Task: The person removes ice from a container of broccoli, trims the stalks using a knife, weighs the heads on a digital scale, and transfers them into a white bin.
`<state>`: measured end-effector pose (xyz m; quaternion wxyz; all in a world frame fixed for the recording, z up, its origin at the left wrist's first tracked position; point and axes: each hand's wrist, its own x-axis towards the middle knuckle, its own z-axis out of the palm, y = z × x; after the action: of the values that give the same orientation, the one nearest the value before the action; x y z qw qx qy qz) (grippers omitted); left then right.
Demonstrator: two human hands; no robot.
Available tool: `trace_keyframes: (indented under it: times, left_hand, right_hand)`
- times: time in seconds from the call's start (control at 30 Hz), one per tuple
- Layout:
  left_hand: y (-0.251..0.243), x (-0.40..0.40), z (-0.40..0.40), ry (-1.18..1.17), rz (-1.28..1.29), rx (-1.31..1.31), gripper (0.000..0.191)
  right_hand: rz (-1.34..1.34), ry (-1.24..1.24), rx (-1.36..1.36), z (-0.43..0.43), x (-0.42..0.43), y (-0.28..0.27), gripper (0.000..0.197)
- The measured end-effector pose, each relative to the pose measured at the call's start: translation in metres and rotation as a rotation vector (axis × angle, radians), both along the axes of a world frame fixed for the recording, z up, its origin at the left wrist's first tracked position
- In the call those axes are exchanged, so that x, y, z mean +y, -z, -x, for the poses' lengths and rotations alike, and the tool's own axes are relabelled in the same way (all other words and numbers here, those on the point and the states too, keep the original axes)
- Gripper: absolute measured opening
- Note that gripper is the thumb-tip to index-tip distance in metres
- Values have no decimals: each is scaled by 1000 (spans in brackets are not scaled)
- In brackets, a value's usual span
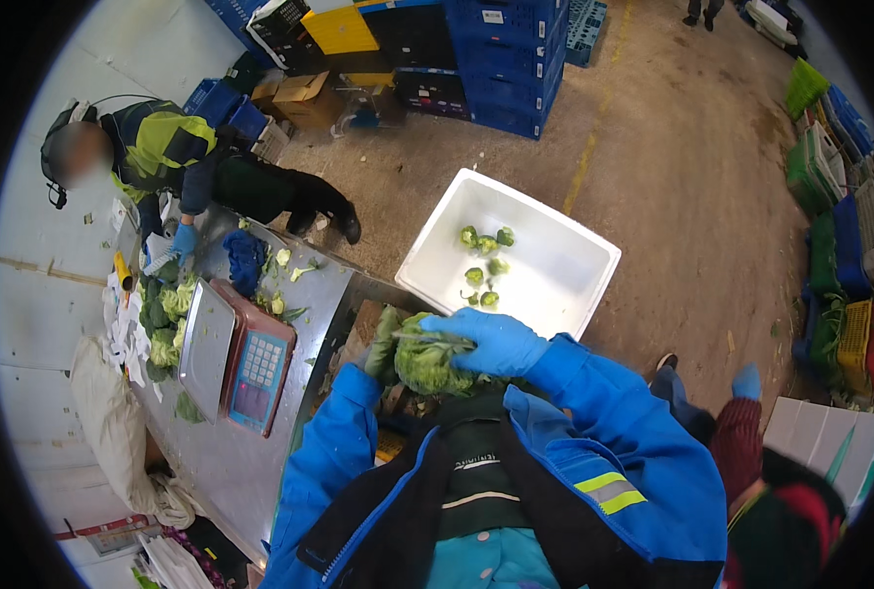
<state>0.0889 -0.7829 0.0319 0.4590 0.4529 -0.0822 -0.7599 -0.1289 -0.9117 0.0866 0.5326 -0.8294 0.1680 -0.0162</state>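
Note:
My right hand (499, 342), in a blue glove, grips a knife whose narrow blade (431, 338) lies across the top of a leafy green vegetable head (430, 368). The head is in front of my chest. At its left side my left hand (364, 359) supports it, mostly hidden by a large outer leaf (382, 344) and the sleeve cuff. Just beyond my right hand stands a white foam box (555, 272). Several small cut green vegetable pieces (487, 244) lie on its bottom.
On the left, a metal table (238, 471) bears a weighing scale (260, 375), a broccoli pile (161, 324) and a blue cloth (244, 261). A gloved co-worker (164, 147) bends over its far end. Stacked blue crates (507, 66) stand beyond. Another person's sleeve (735, 434) is at right.

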Motion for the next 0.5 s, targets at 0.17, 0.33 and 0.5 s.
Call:
trace_keyframes:
  times: [0.17,0.33,0.5]
  left_hand:
    - [-40,-9,31,153,200,-196,83]
    - [-22,-1,66,-248,450,-453,91]
    - [11,12,45,-250,251,-358,77]
  right_hand:
    - [-303,485,-99,10,1,15,52]
    - [-397,679,5,0,25,31,53]
    - [263,522,-88,18,27,69,51]
